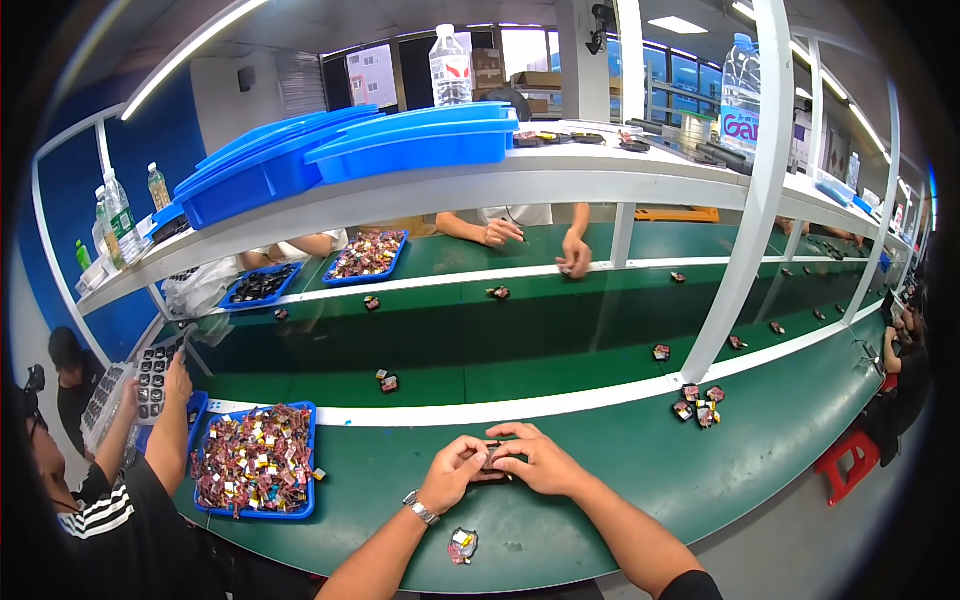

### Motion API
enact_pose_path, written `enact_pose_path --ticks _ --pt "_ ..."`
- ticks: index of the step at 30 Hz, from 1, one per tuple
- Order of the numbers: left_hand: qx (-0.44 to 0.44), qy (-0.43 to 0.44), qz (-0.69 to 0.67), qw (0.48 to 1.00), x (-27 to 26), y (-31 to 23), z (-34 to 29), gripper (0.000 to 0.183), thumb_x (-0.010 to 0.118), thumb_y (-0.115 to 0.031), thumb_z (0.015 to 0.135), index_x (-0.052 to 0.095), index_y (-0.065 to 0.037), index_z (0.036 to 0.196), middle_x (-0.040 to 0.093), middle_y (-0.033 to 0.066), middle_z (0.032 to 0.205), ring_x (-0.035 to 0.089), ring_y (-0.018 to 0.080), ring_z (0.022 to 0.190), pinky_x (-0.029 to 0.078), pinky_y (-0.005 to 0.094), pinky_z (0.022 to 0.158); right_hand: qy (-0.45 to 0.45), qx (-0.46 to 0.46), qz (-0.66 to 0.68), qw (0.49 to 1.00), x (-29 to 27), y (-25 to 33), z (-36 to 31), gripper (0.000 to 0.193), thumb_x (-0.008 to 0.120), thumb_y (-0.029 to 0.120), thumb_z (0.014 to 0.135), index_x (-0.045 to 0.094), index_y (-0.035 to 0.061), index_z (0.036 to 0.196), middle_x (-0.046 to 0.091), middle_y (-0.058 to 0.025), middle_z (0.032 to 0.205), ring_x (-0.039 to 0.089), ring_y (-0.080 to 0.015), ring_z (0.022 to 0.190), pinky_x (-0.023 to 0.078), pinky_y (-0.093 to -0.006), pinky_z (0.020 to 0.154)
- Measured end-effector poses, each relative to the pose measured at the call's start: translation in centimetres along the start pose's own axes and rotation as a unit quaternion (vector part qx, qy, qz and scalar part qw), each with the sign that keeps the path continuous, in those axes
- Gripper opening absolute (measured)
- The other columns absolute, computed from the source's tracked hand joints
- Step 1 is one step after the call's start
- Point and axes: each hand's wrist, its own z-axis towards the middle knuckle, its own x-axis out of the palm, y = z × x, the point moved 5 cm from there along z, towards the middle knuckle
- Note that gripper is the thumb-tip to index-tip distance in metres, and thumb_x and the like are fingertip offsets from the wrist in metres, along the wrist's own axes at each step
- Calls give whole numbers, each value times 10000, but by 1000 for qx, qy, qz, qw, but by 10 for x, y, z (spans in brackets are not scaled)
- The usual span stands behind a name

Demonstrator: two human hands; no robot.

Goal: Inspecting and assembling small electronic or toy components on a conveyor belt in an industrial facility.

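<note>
At the middle of the green bench, my left hand pinches a small dark electronic piece, its wrist wearing a metal watch. My right hand curves over the same piece from the other side, its fingers closed on the edge. Most of the piece is hidden under the fingers. Nearer to me lies a small assembly with red and yellow parts, apart from both hands. Left of my hands stands a blue tray heaped with small red boards and wired parts.
Several small assemblies cluster at the right by a white post. More pieces are spaced along the green belt. A co-worker at the left holds black-pocketed trays. Another person's hands work across the belt. Blue trays sit overhead.
</note>
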Motion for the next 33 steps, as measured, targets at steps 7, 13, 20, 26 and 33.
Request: enact_pose_path --ticks 7,13,20,26,33 --pt "-28 -42 23 998 -3 5 2 50 476 -71 1008 504 -30 1016 591 99 1026 652 209 972 601 427 872 -47 -13 -126 991 3 16 -4 166 648 187 906 729 82 1006 580 -90 1295 507 -299 1221 439 -401 1019" --pt "-36 -70 40 996 1 -1 1 103 478 -53 1002 513 -9 1089 604 114 1073 655 207 987 599 407 867 -129 -18 -104 986 9 6 -4 129 696 150 847 742 93 953 631 -76 1200 552 -287 1157 480 -384 961" --pt "-45 -33 0 998 -1 7 2 306 434 -70 1022 489 -13 1317 616 109 1194 619 179 1096 550 351 936 -156 -19 -142 977 13 9 -4 133 698 142 813 733 75 922 627 -69 1175 557 -277 1134 496 -373 922" --pt "-28 3 -48 998 -2 7 4 295 445 -115 1030 497 -11 1301 599 112 1222 605 195 1119 517 391 976 -175 -20 -122 977 12 15 -5 126 707 119 805 731 73 919 629 -66 1165 561 -273 1124 501 -375 914" --pt "-12 -5 -73 997 -5 6 3 284 450 -117 1028 486 -10 1289 541 173 1327 582 266 1179 497 465 1002 -211 -52 -117 969 14 13 -6 152 742 98 794 749 98 946 641 -66 1169 565 -265 1108 519 -365 895"
